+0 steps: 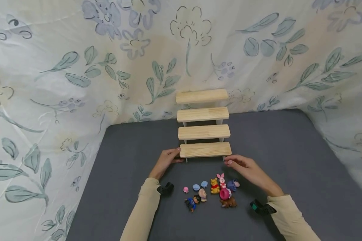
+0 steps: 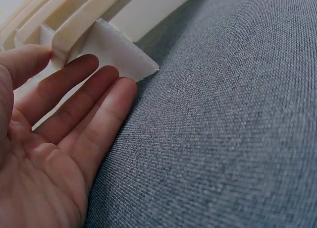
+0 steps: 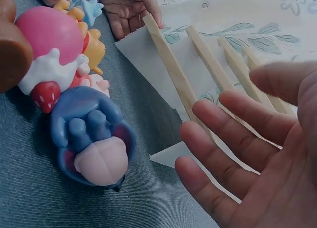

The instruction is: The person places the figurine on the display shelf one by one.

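A four-tier wooden stepped shelf [image 1: 205, 150] with white side supports stands at the back of the grey table. At the left end of its lowest plank is my left hand [image 1: 166, 161]; its thumb and forefinger pinch the plank's corner, and its other fingers lie along the white support [image 2: 121, 52]. My right hand [image 1: 244, 167] is at the opposite end, fingers loosely extended beside the plank and support, thumb apart. Nearest to this hand lies a blue donkey figure [image 3: 94, 139], on its back. Beside it are a yellow bear [image 1: 215, 186] and a pink piglet [image 1: 221, 180].
More small toys lie in front of the shelf: a pink cup-like piece [image 1: 225, 194], a brown figure [image 1: 228, 203], a dark-haired figure in blue [image 1: 191, 203], a pale head-like piece [image 1: 202, 194] and light-blue pieces [image 1: 196, 187]. Floral cloth [image 1: 138, 80] hangs behind the table [image 1: 132, 150].
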Tool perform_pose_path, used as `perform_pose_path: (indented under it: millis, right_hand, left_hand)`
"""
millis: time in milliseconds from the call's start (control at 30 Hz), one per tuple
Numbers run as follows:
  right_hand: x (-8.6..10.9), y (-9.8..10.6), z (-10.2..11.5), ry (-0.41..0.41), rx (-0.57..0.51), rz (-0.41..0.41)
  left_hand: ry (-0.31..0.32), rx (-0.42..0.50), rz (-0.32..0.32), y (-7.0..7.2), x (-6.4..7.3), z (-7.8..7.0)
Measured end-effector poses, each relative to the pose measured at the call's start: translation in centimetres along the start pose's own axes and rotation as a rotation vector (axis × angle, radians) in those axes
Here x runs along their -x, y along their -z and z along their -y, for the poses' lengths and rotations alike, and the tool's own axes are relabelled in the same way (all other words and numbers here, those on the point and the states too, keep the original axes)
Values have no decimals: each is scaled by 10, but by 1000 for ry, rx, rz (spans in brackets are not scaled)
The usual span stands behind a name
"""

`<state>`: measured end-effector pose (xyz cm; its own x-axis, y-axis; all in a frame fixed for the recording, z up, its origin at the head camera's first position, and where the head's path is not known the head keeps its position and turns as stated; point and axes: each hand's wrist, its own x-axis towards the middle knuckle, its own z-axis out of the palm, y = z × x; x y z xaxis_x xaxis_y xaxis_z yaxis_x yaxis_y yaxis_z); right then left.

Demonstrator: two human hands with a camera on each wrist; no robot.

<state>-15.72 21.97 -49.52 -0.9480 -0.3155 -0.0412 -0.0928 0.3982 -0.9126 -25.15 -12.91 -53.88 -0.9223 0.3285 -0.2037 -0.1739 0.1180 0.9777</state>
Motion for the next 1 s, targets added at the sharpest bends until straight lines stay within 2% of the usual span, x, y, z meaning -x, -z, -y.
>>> perform_pose_path:
  millis: [400,633,867,1000]
  right_hand:
    - [-3,-20,-3,-10,80,58]
    - [-5,-34,-7,80,244,61]
    - [-2,-41,-12,121,331,137]
    - [1,-47,-17,150,385,131]
  left_hand:
    - [-51,-4,-21,-2,0,6]
    - [-58,-13,-31,-2,0,9]
    - [-50,-22,-44,-3,0,11]
    - [-44,-11,-40,-3,-1,15]
